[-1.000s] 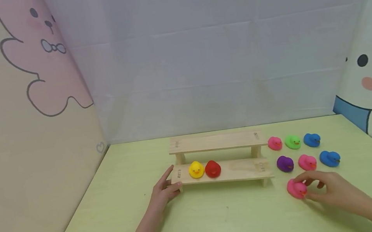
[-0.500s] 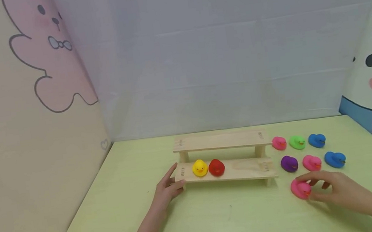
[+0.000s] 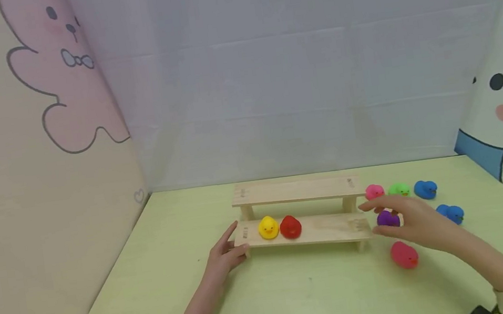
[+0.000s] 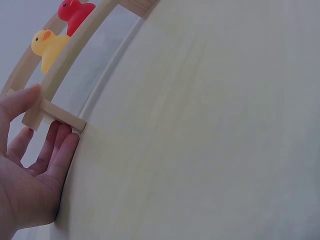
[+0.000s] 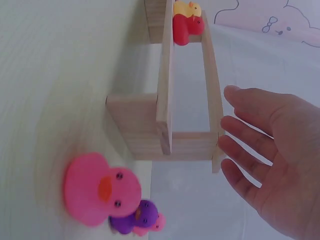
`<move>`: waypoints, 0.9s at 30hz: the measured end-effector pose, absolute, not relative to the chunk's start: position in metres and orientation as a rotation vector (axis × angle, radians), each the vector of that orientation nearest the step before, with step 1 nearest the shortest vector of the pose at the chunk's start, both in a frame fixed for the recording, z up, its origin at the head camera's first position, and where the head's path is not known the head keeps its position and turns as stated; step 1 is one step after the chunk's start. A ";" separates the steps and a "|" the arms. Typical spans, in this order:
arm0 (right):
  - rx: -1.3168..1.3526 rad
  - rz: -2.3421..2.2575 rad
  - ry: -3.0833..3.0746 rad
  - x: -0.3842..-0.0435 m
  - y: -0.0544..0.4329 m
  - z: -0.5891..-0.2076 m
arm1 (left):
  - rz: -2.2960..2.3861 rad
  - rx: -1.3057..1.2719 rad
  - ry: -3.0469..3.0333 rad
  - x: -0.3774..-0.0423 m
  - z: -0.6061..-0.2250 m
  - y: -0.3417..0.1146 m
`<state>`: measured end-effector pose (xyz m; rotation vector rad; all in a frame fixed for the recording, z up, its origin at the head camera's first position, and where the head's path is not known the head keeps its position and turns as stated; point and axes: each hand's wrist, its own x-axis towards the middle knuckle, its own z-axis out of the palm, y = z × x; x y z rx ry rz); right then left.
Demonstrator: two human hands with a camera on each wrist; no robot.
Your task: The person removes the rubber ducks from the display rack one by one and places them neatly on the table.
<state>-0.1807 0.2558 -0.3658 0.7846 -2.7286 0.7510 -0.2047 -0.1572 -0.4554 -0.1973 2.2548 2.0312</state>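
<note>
My left hand [image 3: 221, 260] holds the left end of a two-tier wooden shelf [image 3: 327, 227]. In the left wrist view its thumb lies on the lower board and its fingers are around the leg below. A yellow rubber duck [image 3: 268, 228] and a red rubber duck [image 3: 291, 227] sit side by side on that lower board. My right hand [image 3: 417, 222], holding nothing, hovers at the shelf's right end, fingers spread and slightly bent. Below it on the table lies a pink rubber duck [image 3: 404, 255]. The hand partly covers a purple duck [image 3: 387, 219].
Behind the right hand on the table are a pink duck [image 3: 374, 191], a green duck [image 3: 399, 189], a blue duck [image 3: 426, 189] and another blue duck [image 3: 450, 214]. A white curtain [image 3: 244, 99] backs the table [image 3: 299, 299].
My right hand has let go of the nearest pink duck and moved up and left towards the shelf, now covering another pink duck. The left hand stays on the shelf.
</note>
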 end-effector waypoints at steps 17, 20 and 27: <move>0.773 1.127 -2.625 -0.210 0.180 -0.375 | 1.934 -0.127 2.174 -0.216 -0.453 -0.167; 0.771 1.190 -2.610 -0.213 0.171 -0.382 | 1.921 -0.100 2.178 -0.216 -0.454 -0.168; 0.788 1.379 -2.557 -0.219 0.157 -0.402 | 1.922 -0.044 2.168 -0.215 -0.457 -0.171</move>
